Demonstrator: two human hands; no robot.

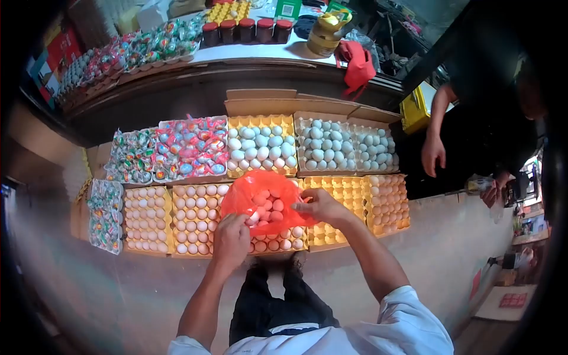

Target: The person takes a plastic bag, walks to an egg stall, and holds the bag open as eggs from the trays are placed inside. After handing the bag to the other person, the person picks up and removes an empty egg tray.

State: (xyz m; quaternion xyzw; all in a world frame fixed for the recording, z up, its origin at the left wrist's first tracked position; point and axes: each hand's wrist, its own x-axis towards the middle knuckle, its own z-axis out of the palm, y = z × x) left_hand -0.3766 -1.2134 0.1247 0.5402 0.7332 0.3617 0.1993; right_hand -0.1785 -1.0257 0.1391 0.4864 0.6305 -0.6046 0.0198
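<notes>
A red plastic bag (236, 192) hangs open above the front trays, with several eggs (269, 207) inside it. At the bag's lower left edge, my left hand (232, 235) is closed on the plastic. My right hand (319, 207) pinches the bag's right side between thumb and fingers. Under and beside the bag are yellow trays of pale brown eggs (201, 214). To the right of my right hand lies a yellow tray (350, 192) with many bare cups, next to a tray of browner eggs (387, 204).
Behind are trays of bluish eggs (260, 142) and wrapped eggs (192, 148). A shelf holds dark jars (247, 31), a large bottle (323, 38) and a red bag (356, 62). Another person's hand (433, 155) hangs at the right, near a yellow box (416, 109).
</notes>
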